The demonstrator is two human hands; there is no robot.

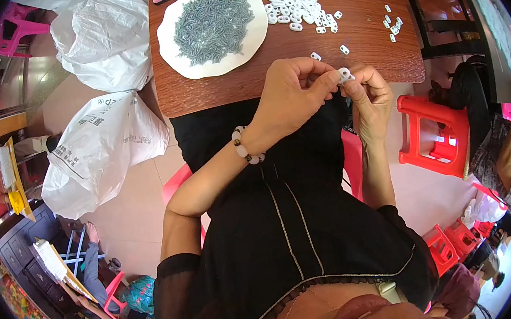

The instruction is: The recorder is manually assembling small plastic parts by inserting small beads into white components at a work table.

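Seen from above: left hand (299,90) and right hand (373,102), raised at the near edge of a brown wooden surface (218,90), pinching a small white two-holed piece (344,74) between thumbs and fingertips. Apparently partway through work on this piece; too small to make out anything else in the grip. Plenty left, judging by the large white heap (295,0) on the far side and the pale plate (165,34), far left, covered with grey-blue tubes (212,25). Perhaps already done, though impossible to confirm: a small white cluster (393,29) at right, apart from the heap. Between heap and hands, two loose white pieces (344,49).
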